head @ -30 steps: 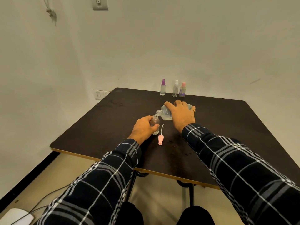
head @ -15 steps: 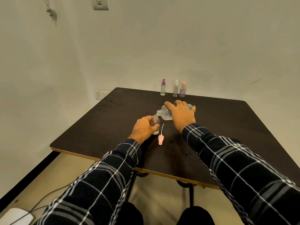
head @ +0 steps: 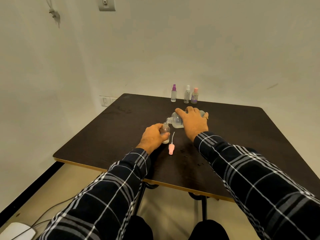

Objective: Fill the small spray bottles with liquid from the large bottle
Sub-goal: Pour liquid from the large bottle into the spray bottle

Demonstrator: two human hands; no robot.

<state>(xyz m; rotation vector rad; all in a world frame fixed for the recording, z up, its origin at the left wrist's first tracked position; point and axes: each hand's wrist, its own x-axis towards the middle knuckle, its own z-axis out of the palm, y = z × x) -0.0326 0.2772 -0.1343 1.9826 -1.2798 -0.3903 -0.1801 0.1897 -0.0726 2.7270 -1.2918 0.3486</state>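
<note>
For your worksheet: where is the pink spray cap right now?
In the head view, the pink spray cap lies on the dark table just right of the small bottle that the left hand holds, nearer than the large bottle.

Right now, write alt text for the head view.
A person's right hand tips a large bottle over the open small bottle gripped upright by the left hand on a dark table. A pink spray cap lies beside it; three capped bottles stand behind.

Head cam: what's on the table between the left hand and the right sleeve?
The pink spray head, dip tube attached, lies on the dark table between the left hand and right sleeve; head view.
</note>
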